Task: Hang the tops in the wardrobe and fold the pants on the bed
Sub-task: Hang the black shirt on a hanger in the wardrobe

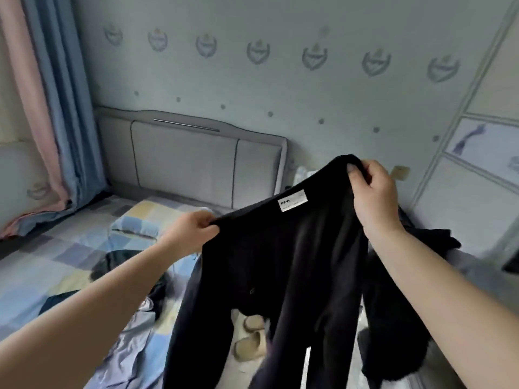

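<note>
Room: we face a pale wall with crest motifs; a grey padded headboard (191,161) stands at 11 o'clock, pink and blue curtains (47,108) at 9 o'clock.
Bed: a checked blue and yellow sheet covers the bed (70,265) at 8 o'clock, with dark clothes (118,265) lying on it.
Garment: we hold a black garment (280,276) in the air at centre, above the bed edge; its white label (292,200) faces us near the top edge.
Left hand: our left hand (193,228) pinches the garment's top edge at 9 o'clock of the label, fingers curled on the cloth.
Right hand: our right hand (373,192) grips the raised top edge at 2 o'clock of the label, higher than the left.
Hang: the cloth drops from both hands toward 6 o'clock.
Floor: beige slippers (250,338) show below the garment.
</note>
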The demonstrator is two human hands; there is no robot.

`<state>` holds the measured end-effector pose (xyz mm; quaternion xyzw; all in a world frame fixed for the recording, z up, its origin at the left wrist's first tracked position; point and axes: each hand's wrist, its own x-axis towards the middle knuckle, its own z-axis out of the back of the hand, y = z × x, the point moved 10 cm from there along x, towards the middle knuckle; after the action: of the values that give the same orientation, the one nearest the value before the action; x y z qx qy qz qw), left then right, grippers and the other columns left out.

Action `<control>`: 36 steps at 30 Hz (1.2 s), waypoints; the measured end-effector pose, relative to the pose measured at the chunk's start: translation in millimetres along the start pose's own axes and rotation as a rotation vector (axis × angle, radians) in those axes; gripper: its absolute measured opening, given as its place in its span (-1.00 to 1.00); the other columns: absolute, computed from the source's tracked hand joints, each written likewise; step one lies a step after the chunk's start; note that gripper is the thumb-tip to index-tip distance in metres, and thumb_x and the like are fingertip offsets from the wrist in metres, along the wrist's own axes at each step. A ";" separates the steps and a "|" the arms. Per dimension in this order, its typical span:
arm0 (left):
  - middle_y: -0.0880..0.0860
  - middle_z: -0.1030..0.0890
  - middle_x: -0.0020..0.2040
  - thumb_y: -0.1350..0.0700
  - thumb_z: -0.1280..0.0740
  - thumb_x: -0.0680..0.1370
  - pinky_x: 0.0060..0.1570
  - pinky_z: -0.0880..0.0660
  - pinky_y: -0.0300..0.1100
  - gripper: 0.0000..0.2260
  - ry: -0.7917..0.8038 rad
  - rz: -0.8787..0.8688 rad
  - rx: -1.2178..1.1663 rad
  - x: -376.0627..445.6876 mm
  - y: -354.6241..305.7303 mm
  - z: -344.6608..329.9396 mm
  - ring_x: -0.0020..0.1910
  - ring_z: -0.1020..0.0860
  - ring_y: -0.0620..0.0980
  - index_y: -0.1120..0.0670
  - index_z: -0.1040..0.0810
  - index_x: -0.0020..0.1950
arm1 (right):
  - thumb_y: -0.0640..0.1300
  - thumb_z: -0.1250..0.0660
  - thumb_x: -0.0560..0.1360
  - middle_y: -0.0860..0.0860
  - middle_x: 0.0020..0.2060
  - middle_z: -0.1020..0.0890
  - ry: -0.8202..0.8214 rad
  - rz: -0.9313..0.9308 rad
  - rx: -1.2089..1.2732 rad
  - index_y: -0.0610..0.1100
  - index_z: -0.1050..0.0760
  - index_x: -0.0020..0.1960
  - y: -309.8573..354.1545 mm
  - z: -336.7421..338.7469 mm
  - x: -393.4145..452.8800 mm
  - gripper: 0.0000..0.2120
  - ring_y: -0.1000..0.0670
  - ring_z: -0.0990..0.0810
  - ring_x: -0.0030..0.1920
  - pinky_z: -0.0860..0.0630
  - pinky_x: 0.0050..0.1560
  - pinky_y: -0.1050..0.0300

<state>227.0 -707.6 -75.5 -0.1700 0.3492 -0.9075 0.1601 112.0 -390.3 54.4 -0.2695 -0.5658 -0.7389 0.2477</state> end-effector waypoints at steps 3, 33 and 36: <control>-0.01 -0.64 -0.28 0.10 -0.29 0.47 -0.29 -0.46 -0.23 -0.90 -0.018 -0.066 -0.005 4.8 -54.2 -26.1 -0.27 -0.59 0.00 -0.03 -0.60 -0.15 | -0.04 -0.26 0.56 0.21 -0.25 -0.56 -0.065 -0.006 -0.091 -0.04 -0.51 -0.07 -12.6 73.7 -3.2 -0.90 0.40 -0.48 -0.25 -0.33 -0.22 0.56; 0.04 -0.53 -0.17 -0.13 -0.16 0.60 -0.29 -0.49 -0.24 -0.57 -0.203 -1.704 -0.350 38.1 -548.8 -233.4 -0.33 -0.52 -0.05 0.17 -0.65 -0.08 | -0.03 -0.28 0.54 0.14 -0.30 -0.58 -0.718 -0.043 -0.602 0.03 -0.51 -0.18 -55.1 525.1 72.2 -0.87 0.20 -0.50 -0.27 -0.41 -0.19 0.22; -0.17 -0.52 -0.22 -0.07 -0.35 0.45 -0.22 -0.37 -0.43 -0.78 -0.029 -1.478 -0.830 79.4 -590.1 -244.5 -0.28 -0.45 -0.20 0.07 -0.61 -0.21 | -0.05 -0.30 0.53 0.08 -0.23 -0.64 -0.780 -0.056 -0.621 -0.02 -0.56 -0.14 -58.4 546.0 88.7 -0.89 0.02 -0.59 -0.14 -0.49 -0.07 0.08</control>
<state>-48.0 -182.5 175.5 -0.4111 0.4510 -0.5748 -0.5451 72.2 147.5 190.7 -0.5715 -0.3768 -0.7228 -0.0944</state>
